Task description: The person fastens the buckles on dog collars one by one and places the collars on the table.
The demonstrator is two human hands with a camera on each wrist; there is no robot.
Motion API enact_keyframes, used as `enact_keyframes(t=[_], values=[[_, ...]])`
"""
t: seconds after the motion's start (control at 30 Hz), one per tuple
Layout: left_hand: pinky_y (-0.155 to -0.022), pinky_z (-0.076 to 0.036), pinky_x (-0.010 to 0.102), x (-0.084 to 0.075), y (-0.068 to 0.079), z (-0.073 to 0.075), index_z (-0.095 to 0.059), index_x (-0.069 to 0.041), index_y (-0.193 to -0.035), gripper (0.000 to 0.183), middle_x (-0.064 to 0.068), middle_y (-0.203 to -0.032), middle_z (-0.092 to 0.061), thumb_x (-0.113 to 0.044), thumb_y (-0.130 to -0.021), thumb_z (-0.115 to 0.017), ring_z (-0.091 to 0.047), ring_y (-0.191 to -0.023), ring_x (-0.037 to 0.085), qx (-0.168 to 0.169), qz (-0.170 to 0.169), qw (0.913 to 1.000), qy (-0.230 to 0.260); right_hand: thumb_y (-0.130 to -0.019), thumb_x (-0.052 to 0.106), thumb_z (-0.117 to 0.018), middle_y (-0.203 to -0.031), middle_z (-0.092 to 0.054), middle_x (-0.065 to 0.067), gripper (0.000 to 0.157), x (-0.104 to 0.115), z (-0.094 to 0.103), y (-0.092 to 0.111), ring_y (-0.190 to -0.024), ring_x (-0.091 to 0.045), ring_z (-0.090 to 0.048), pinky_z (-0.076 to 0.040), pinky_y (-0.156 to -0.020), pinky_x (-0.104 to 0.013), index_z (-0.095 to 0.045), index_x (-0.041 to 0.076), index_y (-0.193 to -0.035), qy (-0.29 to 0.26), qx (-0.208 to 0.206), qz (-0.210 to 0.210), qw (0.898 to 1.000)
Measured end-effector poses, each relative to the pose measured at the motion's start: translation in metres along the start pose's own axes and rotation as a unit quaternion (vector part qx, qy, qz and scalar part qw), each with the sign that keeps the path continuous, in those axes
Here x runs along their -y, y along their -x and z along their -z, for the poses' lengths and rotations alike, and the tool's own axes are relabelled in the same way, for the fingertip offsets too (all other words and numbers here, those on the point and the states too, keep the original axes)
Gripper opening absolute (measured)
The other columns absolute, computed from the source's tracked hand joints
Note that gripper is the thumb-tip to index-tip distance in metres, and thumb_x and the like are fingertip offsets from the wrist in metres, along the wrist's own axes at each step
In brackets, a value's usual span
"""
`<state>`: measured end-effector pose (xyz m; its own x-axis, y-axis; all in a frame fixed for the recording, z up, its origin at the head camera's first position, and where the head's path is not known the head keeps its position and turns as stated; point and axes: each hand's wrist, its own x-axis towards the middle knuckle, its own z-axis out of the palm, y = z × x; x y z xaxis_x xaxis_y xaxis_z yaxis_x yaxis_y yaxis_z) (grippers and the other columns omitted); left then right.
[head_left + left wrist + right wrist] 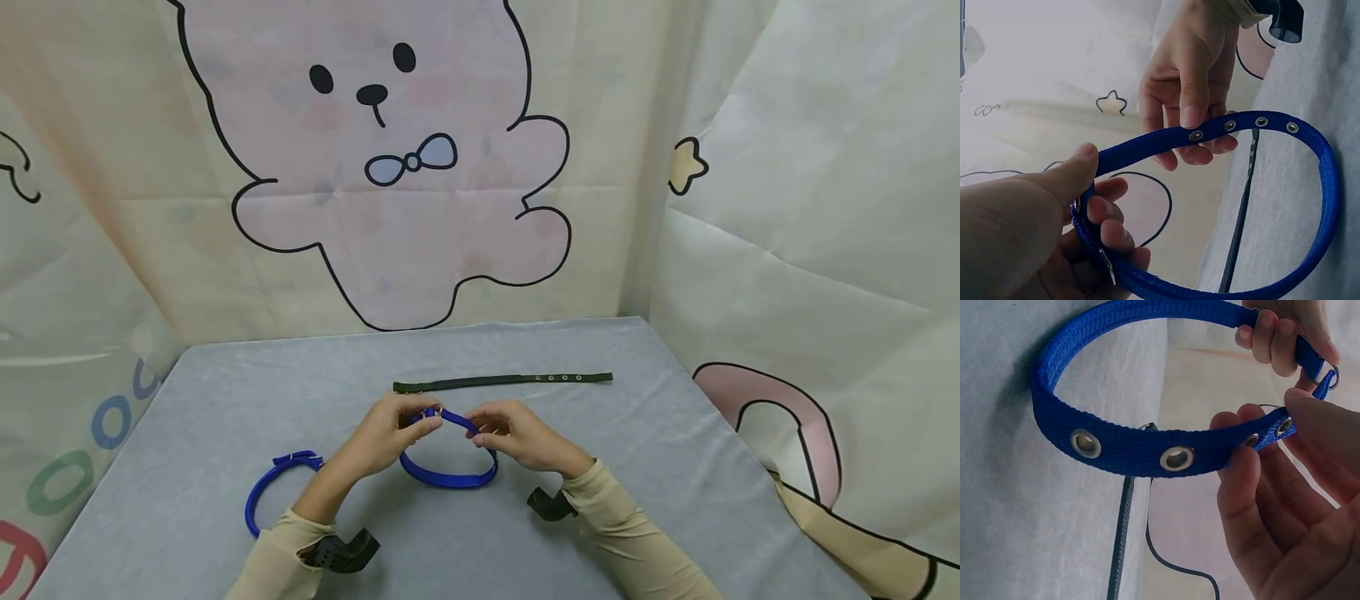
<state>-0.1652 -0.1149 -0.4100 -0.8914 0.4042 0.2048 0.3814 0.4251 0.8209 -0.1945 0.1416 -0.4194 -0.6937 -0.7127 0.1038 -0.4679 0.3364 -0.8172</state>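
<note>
A blue pet collar [450, 481] is held up in a loop between the two hands, over the table. My left hand [382, 437] pinches its buckle end between thumb and fingers; the fingers partly hide the metal hardware. Along the strap, my right hand [521, 435] pinches the part with metal eyelets. Several of those eyelets show on the blue collar [1329, 187] in the left wrist view. Seen from the right wrist, the strap [1135, 450] curves toward the left hand, where a metal ring [1333, 376] shows.
A dark green collar [487, 381] with eyelets lies stretched out behind the hands. To the left, a second blue collar [258, 492] lies looped, partly behind the left forearm. Both are on a grey cloth-covered table [247, 392], with printed curtains around it.
</note>
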Motion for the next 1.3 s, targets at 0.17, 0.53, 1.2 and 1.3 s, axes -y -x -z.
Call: enact_keyframes(t=[0.17, 0.53, 1.2, 1.3], values=[[-0.059, -0.042, 0.021, -0.001, 0.000, -0.002, -0.074, -0.004, -0.118, 0.029, 0.005, -0.093, -0.068, -0.024, -0.099, -0.067, -0.049, -0.069, 0.008, 0.005, -0.006, 0.9999, -0.010, -0.099, 0.007, -0.063, -0.115, -0.072, -0.023, 0.028, 0.002, 0.000, 0.000, -0.100, -0.023, -0.072, -0.056, -0.082, -0.023, -0.067, 0.000, -0.127, 0.015, -0.001, 0.002, 1.000], [-0.057, -0.037, 0.021, -0.007, -0.001, -0.005, -0.072, -0.009, -0.117, 0.025, -0.003, -0.076, -0.056, -0.025, -0.098, -0.068, -0.044, -0.063, 0.006, 0.012, -0.002, 0.9999, 0.004, -0.100, 0.008, -0.063, -0.120, -0.071, -0.022, 0.030, 0.009, -0.003, 0.000, -0.102, -0.026, -0.072, -0.055, -0.083, -0.024, -0.066, 0.002, -0.128, 0.017, -0.012, 0.013, 1.000], [-0.056, -0.038, 0.023, -0.007, 0.001, -0.012, -0.062, -0.011, -0.106, 0.021, 0.001, -0.071, -0.053, -0.023, -0.094, -0.074, -0.045, -0.062, 0.009, -0.038, 0.019, 0.9981, 0.044, -0.101, 0.001, -0.057, -0.114, -0.070, -0.028, 0.026, 0.004, -0.018, -0.002, -0.100, -0.029, -0.072, -0.054, -0.082, -0.020, -0.064, -0.003, -0.126, -0.054, -0.036, 0.010, 0.998], [-0.059, -0.039, 0.024, -0.007, 0.001, -0.012, -0.063, -0.013, -0.108, 0.017, 0.002, -0.075, -0.054, -0.022, -0.096, -0.071, -0.046, -0.064, 0.011, -0.038, 0.018, 0.9983, 0.040, -0.101, 0.000, -0.056, -0.114, -0.070, -0.028, 0.027, 0.003, -0.018, -0.002, -0.100, -0.027, -0.071, -0.054, -0.082, -0.020, -0.062, -0.004, -0.128, -0.056, -0.040, 0.007, 0.998]])
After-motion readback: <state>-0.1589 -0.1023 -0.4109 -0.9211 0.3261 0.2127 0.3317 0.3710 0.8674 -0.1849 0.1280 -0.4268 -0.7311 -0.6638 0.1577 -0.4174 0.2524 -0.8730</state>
